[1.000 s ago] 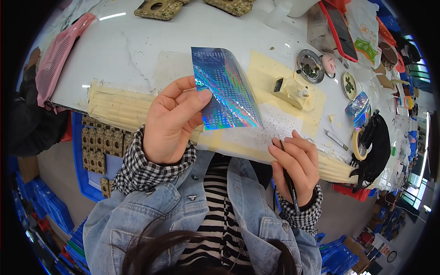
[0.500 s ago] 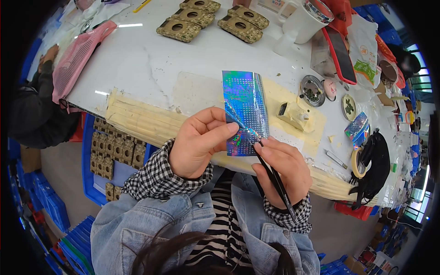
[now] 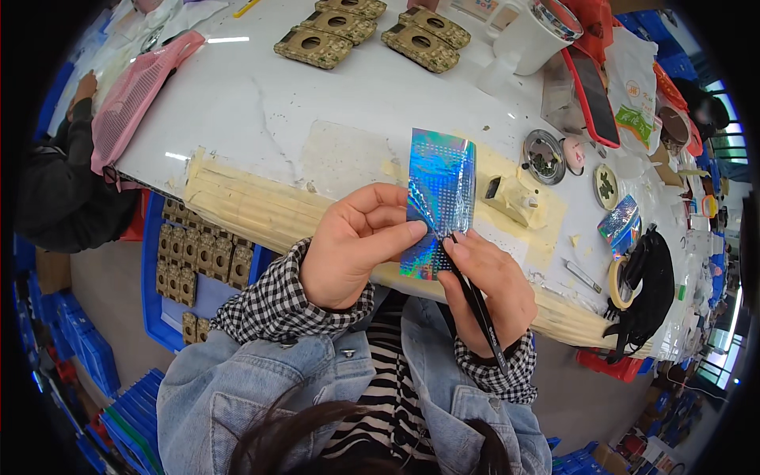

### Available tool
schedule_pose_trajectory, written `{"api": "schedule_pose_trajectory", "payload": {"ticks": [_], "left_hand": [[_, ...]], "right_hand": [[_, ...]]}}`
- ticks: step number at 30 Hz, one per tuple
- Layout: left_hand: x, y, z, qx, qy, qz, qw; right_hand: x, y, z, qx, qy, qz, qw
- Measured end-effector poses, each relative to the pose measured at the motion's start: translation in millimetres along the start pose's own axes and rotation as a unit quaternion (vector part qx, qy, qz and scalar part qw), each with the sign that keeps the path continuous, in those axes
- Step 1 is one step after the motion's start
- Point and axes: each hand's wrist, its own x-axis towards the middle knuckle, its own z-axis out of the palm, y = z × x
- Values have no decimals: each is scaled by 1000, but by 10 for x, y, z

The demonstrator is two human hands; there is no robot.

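A shiny holographic sticker sheet [image 3: 443, 178] with rows of tiny squares is held up above the table's front edge. My left hand [image 3: 356, 245] pinches its left side between thumb and fingers. Black tweezers [image 3: 477, 305] are gripped in my right hand [image 3: 499, 293], their tips against the lower part of the sheet. Whether the tips hold one of the tiny squares is too small to tell. Just right of the sheet, a small block wrapped in yellowish tape [image 3: 518, 199] sits on a taped patch of the table.
Several camouflage tank-hull parts [image 3: 317, 46] lie at the back; more fill a blue tray [image 3: 162, 317] below the table at left. At right are a round metal dish [image 3: 544, 150], a red-cased phone [image 3: 590, 95], a white mug [image 3: 529, 39], other tweezers [image 3: 583, 275] and a tape roll [image 3: 621, 285]. Someone's dark sleeve [image 3: 75, 150] is at far left.
The sheet and my left hand have shifted slightly right and a little lower in the view. The tweezers stay in my right hand with their tips at the sheet.
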Motion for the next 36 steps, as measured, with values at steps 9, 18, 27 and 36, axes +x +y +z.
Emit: {"api": "schedule_pose_trajectory", "payload": {"ticks": [9,18,27,36], "left_hand": [[-1,11,8,12,25,-11,1000],[-22,31,18,17,27,-3,999],[-12,1,1,26,25,8,999],[-15,-7,14,35,33,15,999]], "right_hand": [[-13,8,30,-12,9,2,1000],[-27,16,64,-11,21,7,1000],[-26,2,70,-28,23,10,999],[-29,-8,66,-35,24,14,999]]}}
